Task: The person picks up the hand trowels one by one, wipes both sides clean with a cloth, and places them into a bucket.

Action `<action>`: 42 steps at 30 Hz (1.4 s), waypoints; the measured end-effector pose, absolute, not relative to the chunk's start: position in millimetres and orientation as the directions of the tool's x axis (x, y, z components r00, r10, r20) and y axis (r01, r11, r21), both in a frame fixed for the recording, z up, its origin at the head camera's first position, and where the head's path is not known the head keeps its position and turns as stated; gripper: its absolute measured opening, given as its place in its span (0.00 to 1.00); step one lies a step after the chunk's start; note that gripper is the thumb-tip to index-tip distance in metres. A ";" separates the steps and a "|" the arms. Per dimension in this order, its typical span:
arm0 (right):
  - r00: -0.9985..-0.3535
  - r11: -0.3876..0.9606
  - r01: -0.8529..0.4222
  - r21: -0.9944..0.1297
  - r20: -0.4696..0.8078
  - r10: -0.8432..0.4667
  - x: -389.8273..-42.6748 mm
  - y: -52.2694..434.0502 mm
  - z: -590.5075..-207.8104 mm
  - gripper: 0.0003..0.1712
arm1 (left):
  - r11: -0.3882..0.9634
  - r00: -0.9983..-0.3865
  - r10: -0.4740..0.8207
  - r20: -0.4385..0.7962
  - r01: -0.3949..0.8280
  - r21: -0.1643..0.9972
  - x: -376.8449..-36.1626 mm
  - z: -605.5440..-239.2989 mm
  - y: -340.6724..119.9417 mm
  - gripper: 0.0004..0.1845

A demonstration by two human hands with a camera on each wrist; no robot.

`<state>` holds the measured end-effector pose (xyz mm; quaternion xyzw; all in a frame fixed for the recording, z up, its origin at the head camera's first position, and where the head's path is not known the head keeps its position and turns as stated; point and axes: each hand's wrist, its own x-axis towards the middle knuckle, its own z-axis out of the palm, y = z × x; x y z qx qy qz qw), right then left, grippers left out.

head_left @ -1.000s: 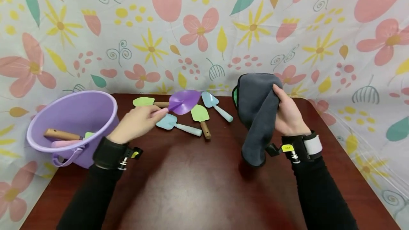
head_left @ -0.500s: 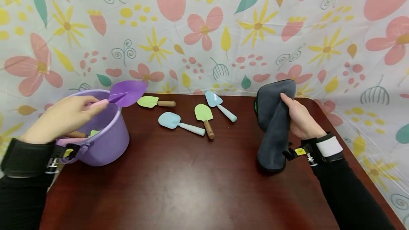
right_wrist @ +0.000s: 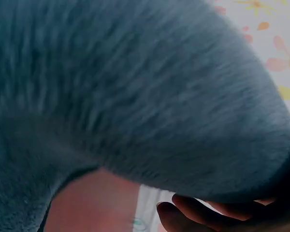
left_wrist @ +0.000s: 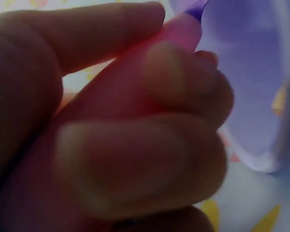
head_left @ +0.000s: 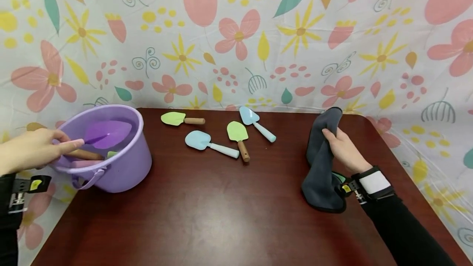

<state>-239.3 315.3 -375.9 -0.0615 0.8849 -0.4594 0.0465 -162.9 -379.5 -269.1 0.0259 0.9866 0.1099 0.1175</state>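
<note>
My left hand (head_left: pixel 35 147) pinches the pink handle of a purple toy shovel (head_left: pixel 107 133), whose blade hangs inside the purple bucket (head_left: pixel 125 167) at the table's left edge. In the left wrist view my curled fingers (left_wrist: pixel 135 159) fill the frame, with the pink handle (left_wrist: pixel 183 31) and the bucket wall (left_wrist: pixel 251 96) behind them. My right hand (head_left: pixel 341 149) grips a dark grey cloth (head_left: pixel 321 167) at the right, its lower end resting on the table. The cloth (right_wrist: pixel 135 96) fills the right wrist view.
Several toy shovels lie on the dark red table (head_left: pixel 221 216): a green one with wooden handle (head_left: pixel 181 119), a light blue one (head_left: pixel 208 143), another green one (head_left: pixel 238 136), another blue one (head_left: pixel 255 120). Other shovels lie in the bucket. A floral sheet (head_left: pixel 236 32) hangs behind.
My left hand carried the purple shovel leftwards from above the loose shovels and lowered its blade into the bucket. My right hand lowered the cloth towards the table.
</note>
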 end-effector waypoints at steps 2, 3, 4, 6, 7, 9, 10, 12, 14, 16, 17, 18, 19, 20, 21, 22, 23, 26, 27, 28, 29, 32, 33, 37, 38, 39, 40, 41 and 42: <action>-0.987 0.594 -0.080 -0.800 -0.018 -0.157 -238.4 315.1 -379.9 0.39 | 0.973 -0.966 0.119 -0.231 0.067 0.220 -165.7 -274.5 -378.0 0.25; -0.988 0.607 -0.084 -0.790 -0.015 -0.156 -238.3 314.6 -382.1 0.38 | 0.974 -0.963 0.133 -0.233 0.084 0.211 -167.6 -277.1 -376.6 0.24; -0.988 0.623 -0.091 -0.777 -0.009 -0.156 -238.4 313.8 -384.4 0.38 | 0.976 -0.961 0.140 -0.237 0.093 0.199 -169.5 -279.5 -374.8 0.23; -0.988 0.643 -0.088 -0.761 -0.016 -0.155 -238.7 311.7 -389.4 0.38 | 0.976 -0.956 0.156 -0.248 0.110 0.187 -173.3 -283.2 -370.8 0.22; -0.988 0.657 -0.085 -0.749 -0.020 -0.151 -239.0 310.6 -392.2 0.38 | 0.976 -0.954 0.161 -0.254 0.116 0.183 -175.3 -284.7 -368.5 0.22; -0.988 0.683 -0.080 -0.726 -0.033 -0.151 -239.5 308.2 -398.3 0.38 | 0.979 -0.949 0.168 -0.268 0.128 0.159 -179.0 -287.2 -364.2 0.21; -0.988 0.702 -0.085 -0.708 -0.032 -0.153 -239.8 307.1 -401.7 0.37 | 0.980 -0.947 0.170 -0.274 0.132 0.151 -180.5 -288.6 -362.2 0.20; -0.985 0.734 -0.108 -0.670 -0.025 -0.168 -240.4 304.6 -409.3 0.35 | 0.981 -0.944 0.174 -0.279 0.141 0.136 -183.4 -291.9 -359.1 0.19; -0.981 0.769 -0.146 -0.622 -0.012 -0.195 -241.3 302.8 -417.4 0.34 | 0.982 -0.942 0.170 -0.289 0.138 0.126 -185.3 -294.6 -356.0 0.18; -0.973 0.799 -0.187 -0.572 -0.002 -0.230 -241.8 300.7 -425.6 0.33 | 0.983 -0.941 0.162 -0.297 0.128 0.129 -186.7 -298.9 -354.3 0.18; -0.969 0.810 -0.202 -0.551 -0.007 -0.246 -241.5 299.6 -429.4 0.32 | 0.983 -0.941 0.162 -0.296 0.128 0.133 -187.4 -300.9 -353.6 0.18; -0.965 0.821 -0.215 -0.529 -0.012 -0.260 -241.1 298.6 -432.9 0.32 | 0.983 -0.941 0.162 -0.296 0.128 0.133 -188.2 -303.2 -352.7 0.17; -0.962 0.832 -0.220 -0.510 -0.025 -0.270 -240.4 297.4 -436.0 0.33 | 0.983 -0.941 0.163 -0.295 0.128 0.134 -189.2 -305.8 -352.1 0.17; -0.960 0.840 -0.225 -0.494 -0.037 -0.279 -239.6 296.3 -438.8 0.33 | 0.983 -0.943 0.163 -0.289 0.129 0.133 -190.1 -308.8 -351.9 0.18; -0.958 0.847 -0.224 -0.483 -0.053 -0.283 -238.7 295.2 -441.3 0.33 | 0.983 -0.945 0.163 -0.284 0.129 0.134 -191.2 -311.8 -351.9 0.18; -0.956 0.853 -0.219 -0.474 -0.070 -0.284 -237.7 294.4 -443.3 0.33 | 0.983 -0.947 0.163 -0.277 0.130 0.133 -192.2 -314.4 -351.9 0.18; -0.955 0.857 -0.215 -0.469 -0.084 -0.285 -237.0 294.0 -444.9 0.34 | 0.982 -0.949 0.165 -0.269 0.134 0.131 -192.8 -316.3 -351.6 0.18; -0.951 0.864 -0.207 -0.459 -0.112 -0.287 -235.8 293.9 -447.6 0.35 | 0.980 -0.958 0.169 -0.230 0.139 0.142 -194.1 -321.1 -351.8 0.18; -0.950 0.865 -0.205 -0.458 -0.118 -0.288 -235.6 294.3 -448.0 0.35 | 0.979 -0.962 0.174 -0.211 0.145 0.144 -194.3 -322.1 -351.8 0.18; -0.949 0.865 -0.204 -0.458 -0.123 -0.289 -235.5 294.9 -448.2 0.36 | 0.978 -0.966 0.175 -0.191 0.148 0.146 -194.4 -323.0 -351.5 0.19; -0.948 0.863 -0.206 -0.461 -0.125 -0.293 -235.4 295.5 -448.0 0.37 | 0.978 -0.971 0.174 -0.166 0.150 0.147 -194.4 -323.8 -351.3 0.19; -0.943 0.850 -0.211 -0.482 -0.129 -0.307 -234.2 298.0 -446.3 0.40 | 0.978 -0.981 0.161 -0.109 0.143 0.154 -194.3 -325.3 -350.9 0.20; -0.941 0.845 -0.215 -0.489 -0.128 -0.313 -233.4 298.9 -445.3 0.41 | 0.978 -0.983 0.158 -0.096 0.141 0.157 -194.2 -325.5 -350.8 0.20; -0.938 0.823 -0.231 -0.518 -0.108 -0.331 -228.5 300.8 -439.7 0.44 | 0.974 -0.986 0.149 -0.078 0.133 0.184 -194.0 -323.9 -349.9 0.18; -0.938 0.819 -0.235 -0.523 -0.099 -0.333 -227.3 301.2 -438.3 0.44 | 0.973 -0.986 0.150 -0.071 0.135 0.186 -193.6 -323.1 -349.5 0.18; -0.938 0.815 -0.237 -0.529 -0.093 -0.333 -225.9 301.4 -436.6 0.45 | 0.973 -0.987 0.148 -0.062 0.134 0.188 -192.6 -321.7 -348.6 0.18; -0.940 0.812 -0.236 -0.534 -0.086 -0.330 -224.6 301.5 -434.9 0.45 | 0.973 -0.988 0.146 -0.045 0.135 0.187 -191.5 -320.4 -347.3 0.18; -0.941 0.809 -0.237 -0.539 -0.079 -0.329 -223.4 301.6 -433.4 0.45 | 0.973 -0.989 0.145 -0.024 0.138 0.187 -190.1 -318.8 -345.6 0.18; -0.943 0.807 -0.236 -0.541 -0.072 -0.325 -222.3 302.3 -432.1 0.45 | 0.973 -0.990 0.143 -0.002 0.140 0.184 -188.2 -316.9 -343.5 0.18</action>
